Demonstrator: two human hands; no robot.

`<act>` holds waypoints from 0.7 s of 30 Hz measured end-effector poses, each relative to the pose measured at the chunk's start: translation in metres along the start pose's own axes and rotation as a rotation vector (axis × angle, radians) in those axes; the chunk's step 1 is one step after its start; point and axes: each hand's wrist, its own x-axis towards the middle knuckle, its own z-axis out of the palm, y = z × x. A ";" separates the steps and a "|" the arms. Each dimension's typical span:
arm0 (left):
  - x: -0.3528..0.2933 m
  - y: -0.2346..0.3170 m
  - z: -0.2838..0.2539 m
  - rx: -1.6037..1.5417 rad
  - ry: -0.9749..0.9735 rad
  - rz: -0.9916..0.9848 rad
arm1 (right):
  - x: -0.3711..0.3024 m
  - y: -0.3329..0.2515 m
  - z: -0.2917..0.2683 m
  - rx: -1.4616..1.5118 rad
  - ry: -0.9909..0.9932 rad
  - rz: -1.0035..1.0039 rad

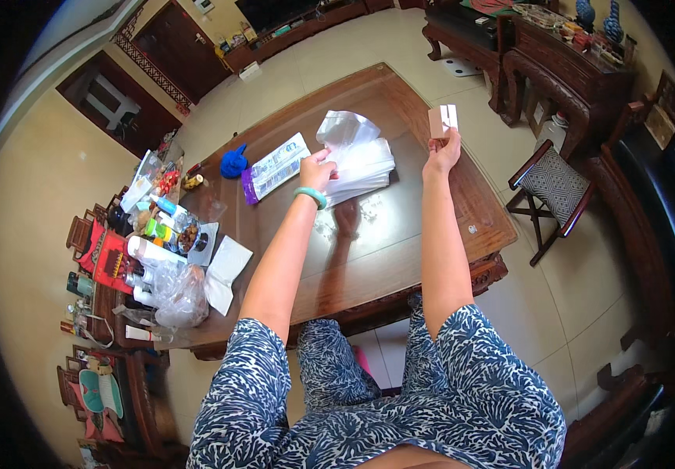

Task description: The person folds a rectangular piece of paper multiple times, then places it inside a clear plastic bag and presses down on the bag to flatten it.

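A stack of clear, whitish plastic bags (362, 170) lies on the glass-topped table. The topmost bag (347, 129) is raised and puffed up at the far side. My left hand (318, 170), with a pale green bangle on its wrist, is at the stack's left edge, its fingers closed on the raised bag. Out over the table's right side, my right hand (443, 154) grips a small pinkish-brown and white box (440, 121), held up between thumb and fingers. Left of the stack lies a white and blue printed plastic packet (279, 166) with a purple end.
A dark blue bundle (233, 162) sits beyond the packet. Bottles, jars, a crumpled clear bag (182, 297) and a white paper sheet (228, 270) crowd the wooden table's (384, 266) left end. A folding stool (554, 184) stands on the floor at right.
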 end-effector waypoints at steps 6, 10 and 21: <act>-0.003 -0.008 0.001 0.113 0.052 0.089 | -0.002 0.000 0.006 -0.035 -0.004 -0.008; -0.007 -0.012 0.004 0.194 0.109 0.104 | -0.002 0.000 0.005 -0.054 -0.037 0.005; -0.006 -0.021 0.001 0.649 0.208 0.244 | -0.026 0.000 0.012 -1.244 -0.024 -0.533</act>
